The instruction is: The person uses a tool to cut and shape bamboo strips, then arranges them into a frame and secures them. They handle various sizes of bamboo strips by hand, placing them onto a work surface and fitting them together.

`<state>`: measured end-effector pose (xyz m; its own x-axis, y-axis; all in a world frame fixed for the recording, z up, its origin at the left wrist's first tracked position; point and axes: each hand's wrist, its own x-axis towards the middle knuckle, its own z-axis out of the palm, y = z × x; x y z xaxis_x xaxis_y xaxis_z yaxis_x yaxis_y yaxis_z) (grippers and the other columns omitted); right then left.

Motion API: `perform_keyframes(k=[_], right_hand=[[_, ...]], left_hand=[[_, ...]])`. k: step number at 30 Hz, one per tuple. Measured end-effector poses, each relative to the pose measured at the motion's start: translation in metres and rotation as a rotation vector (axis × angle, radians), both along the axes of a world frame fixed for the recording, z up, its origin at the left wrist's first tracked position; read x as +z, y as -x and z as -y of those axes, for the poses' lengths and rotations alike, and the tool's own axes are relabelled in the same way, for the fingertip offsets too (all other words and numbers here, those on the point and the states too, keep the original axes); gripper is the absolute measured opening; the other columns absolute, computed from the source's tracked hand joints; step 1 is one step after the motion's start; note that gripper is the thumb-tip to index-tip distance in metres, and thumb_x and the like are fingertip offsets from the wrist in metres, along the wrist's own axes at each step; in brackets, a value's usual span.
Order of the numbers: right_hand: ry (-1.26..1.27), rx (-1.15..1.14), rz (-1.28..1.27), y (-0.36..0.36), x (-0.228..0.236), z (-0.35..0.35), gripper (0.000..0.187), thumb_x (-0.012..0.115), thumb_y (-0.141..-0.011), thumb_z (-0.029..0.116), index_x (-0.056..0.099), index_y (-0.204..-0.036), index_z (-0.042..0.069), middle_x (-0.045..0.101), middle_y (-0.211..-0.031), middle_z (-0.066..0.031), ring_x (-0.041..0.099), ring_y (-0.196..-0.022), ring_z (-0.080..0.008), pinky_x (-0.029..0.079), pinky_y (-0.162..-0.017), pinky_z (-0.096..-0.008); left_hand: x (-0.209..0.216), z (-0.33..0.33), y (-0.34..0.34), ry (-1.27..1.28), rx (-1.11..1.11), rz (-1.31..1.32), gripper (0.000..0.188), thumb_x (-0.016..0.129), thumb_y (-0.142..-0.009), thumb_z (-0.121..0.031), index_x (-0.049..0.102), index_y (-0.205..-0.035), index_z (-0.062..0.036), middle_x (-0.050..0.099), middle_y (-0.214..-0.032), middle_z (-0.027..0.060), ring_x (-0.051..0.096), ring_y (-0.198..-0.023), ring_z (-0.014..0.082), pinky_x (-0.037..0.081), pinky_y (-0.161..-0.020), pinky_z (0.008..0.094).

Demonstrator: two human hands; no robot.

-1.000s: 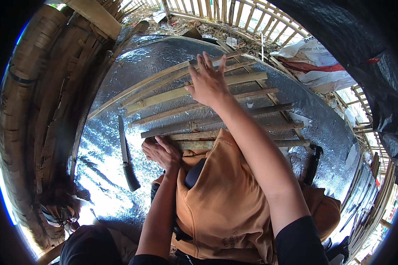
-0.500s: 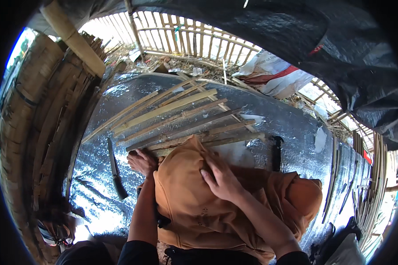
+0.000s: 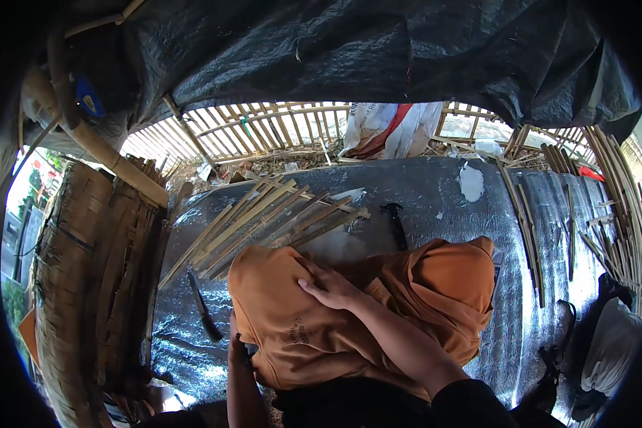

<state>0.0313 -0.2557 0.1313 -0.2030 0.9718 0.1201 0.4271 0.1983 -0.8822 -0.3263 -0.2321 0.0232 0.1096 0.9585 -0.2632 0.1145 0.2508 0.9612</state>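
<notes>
Orange cloth (image 3: 285,299) with small dark print covers my bent legs. My right hand (image 3: 328,289) lies flat on it over the left knee, fingers stretched out and holding nothing. My left hand (image 3: 235,329) is down at the left edge of the cloth; its fingers are hidden behind that leg. Just left of it, a knife with a dark handle (image 3: 210,327) rests on the silvery sheet. Beyond the knee, several split bamboo strips (image 3: 253,217) lie fanned out side by side, their near ends close to the cloth.
A hammer (image 3: 394,225) lies beyond my legs on the silvery sheet (image 3: 435,189). Woven bamboo panels (image 3: 71,285) stand at the left. More strips (image 3: 528,235) and a pale bag (image 3: 613,349) are at the right. A black tarp (image 3: 321,57) hangs overhead before a bamboo fence (image 3: 278,128).
My head view has tilted up and shifted right, showing more tarp. My left hand has drawn back from the strips' near ends to beside my leg. The right hand stays on the cloth.
</notes>
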Motion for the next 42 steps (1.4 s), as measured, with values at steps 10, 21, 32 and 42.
perform_keyframes(k=[10,21,32,42], right_hand=[[0.152,0.114,-0.409,-0.025,0.03,0.009,0.062,0.053,-0.101,0.048,0.05,-0.142,0.001,0.06,-0.136,-0.0191,0.055,-0.13,-0.0285,0.041,-0.109,-0.0365],[0.01,0.209,-0.308,-0.016,0.024,0.013,0.064,0.06,-0.098,0.04,0.044,-0.145,-0.002,0.056,-0.14,-0.0203,0.051,-0.132,-0.03,0.039,-0.11,-0.0383],[0.183,0.113,-0.179,-0.02,0.02,0.002,0.08,0.054,-0.094,0.06,0.041,-0.148,0.003,0.055,-0.139,-0.0245,0.05,-0.133,-0.0379,0.04,-0.112,-0.041],[0.27,-0.005,0.119,-0.017,0.03,-0.003,0.072,0.047,-0.099,0.057,0.04,-0.149,0.005,0.058,-0.134,-0.0269,0.053,-0.129,-0.0417,0.04,-0.11,-0.045]], left_hand=[[0.152,0.061,-0.003,-0.06,0.581,-0.227,0.038,0.056,-0.099,-0.045,0.054,-0.092,-0.0075,0.044,-0.076,0.0028,0.041,-0.065,0.0152,0.034,-0.058,0.0322],[0.236,0.005,-0.022,-0.263,0.079,-0.614,0.046,0.052,-0.102,-0.046,0.064,-0.104,-0.0018,0.064,-0.084,0.0067,0.06,-0.08,0.0203,0.045,-0.071,0.0341],[0.237,-0.067,-0.128,-0.49,-0.164,-0.778,0.04,0.06,-0.099,-0.038,0.064,-0.098,0.002,0.064,-0.084,0.0203,0.06,-0.076,0.0325,0.047,-0.073,0.0412],[0.179,-0.086,-0.093,-0.75,0.176,-0.734,0.024,0.059,-0.097,-0.019,0.061,-0.09,0.0043,0.062,-0.081,0.0244,0.059,-0.074,0.0415,0.046,-0.069,0.043]])
